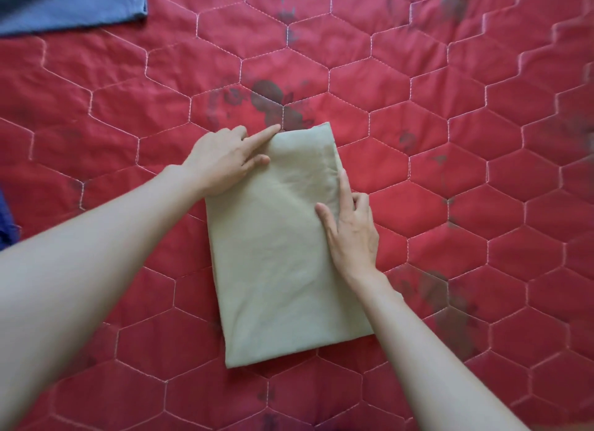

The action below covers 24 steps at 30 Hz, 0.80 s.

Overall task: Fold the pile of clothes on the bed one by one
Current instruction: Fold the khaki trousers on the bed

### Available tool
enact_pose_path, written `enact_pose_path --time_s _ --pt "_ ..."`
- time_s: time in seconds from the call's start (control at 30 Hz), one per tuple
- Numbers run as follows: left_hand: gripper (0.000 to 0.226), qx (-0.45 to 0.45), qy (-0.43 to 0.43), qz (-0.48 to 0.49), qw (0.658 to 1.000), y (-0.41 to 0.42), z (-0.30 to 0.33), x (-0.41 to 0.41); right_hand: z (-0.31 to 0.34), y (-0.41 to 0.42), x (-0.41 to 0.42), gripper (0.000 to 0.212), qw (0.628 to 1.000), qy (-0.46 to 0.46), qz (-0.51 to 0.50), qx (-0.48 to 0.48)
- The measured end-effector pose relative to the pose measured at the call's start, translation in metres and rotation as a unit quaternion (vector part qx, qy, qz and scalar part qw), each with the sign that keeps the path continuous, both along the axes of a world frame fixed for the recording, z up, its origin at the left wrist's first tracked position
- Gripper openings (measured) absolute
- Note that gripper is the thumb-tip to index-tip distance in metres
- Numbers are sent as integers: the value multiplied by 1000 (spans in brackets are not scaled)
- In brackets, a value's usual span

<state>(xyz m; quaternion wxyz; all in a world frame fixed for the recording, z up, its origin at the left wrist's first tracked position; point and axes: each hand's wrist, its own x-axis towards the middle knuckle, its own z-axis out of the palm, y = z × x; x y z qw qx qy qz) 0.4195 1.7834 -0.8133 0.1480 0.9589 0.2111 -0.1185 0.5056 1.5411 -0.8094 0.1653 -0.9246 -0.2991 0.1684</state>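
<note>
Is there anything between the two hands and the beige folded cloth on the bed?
No. Both hands already touch the beige folded cloth: the left hand on its far left corner, the right hand on its right edge. Nothing lies between.

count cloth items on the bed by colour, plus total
Beige: 1, the folded beige garment, with the left hand and right hand resting on it.
Blue: 2, the blue cloth at top left and a blue scrap at the left edge, both cut off by the frame.
Total: 3, all on the red quilt.
</note>
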Motion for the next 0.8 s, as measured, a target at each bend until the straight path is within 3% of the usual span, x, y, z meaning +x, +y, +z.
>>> enact_pose_path --time_s 0.17,0.3,0.4,0.53,0.67,0.8 --pt "55 -29 -35 163 986 -36 -3 -65 3 13 6 65 990 -41 133 -28" --pt "55 -72 -73 322 941 -98 1 -132 4 12 -8 65 976 -96 179 -77" --pt "59 -100 -68 406 906 -155 8 -168 7 -12 -33 65 977 -115 148 -97" --pt "66 -124 -53 401 906 -196 17 -199 10 -73 -60 68 985 -112 53 -120" --pt "74 -171 -52 369 912 -186 23 -201 13 -136 -64 72 992 -19 -81 -97" --pt "69 -180 -92 408 890 -168 18 -177 14 -162 -42 70 988 97 -118 1"
